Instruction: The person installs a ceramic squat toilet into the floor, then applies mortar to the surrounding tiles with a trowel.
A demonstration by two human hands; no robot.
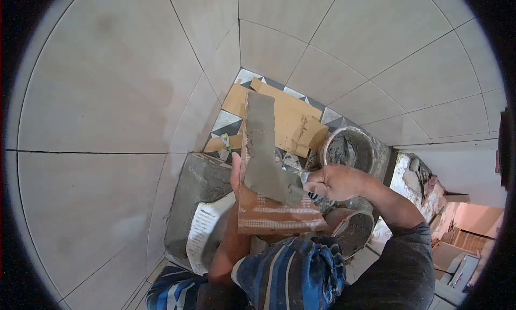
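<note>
An L-shaped tile piece (282, 222) with an orange-brown back rests near my knees, its upper part coated with smooth grey mortar (260, 143). My left hand (236, 175) holds its left edge, the thumb pointing up along the side and the other fingers hidden behind it. My right hand (333, 182) is closed round the handle of a trowel, at the right side of the tile piece. The trowel blade (294, 194) touches the mortar there and is partly smeared with it.
A bucket of grey mortar (349, 151) stands right of flattened cardboard (290, 108) on patterned floor tiles. Nearer are another bucket (355, 232) and a white ribbed basin (201, 232). A green-handled tool (226, 142) lies left of the tile piece. Tiled walls (97, 95) rise around the corner.
</note>
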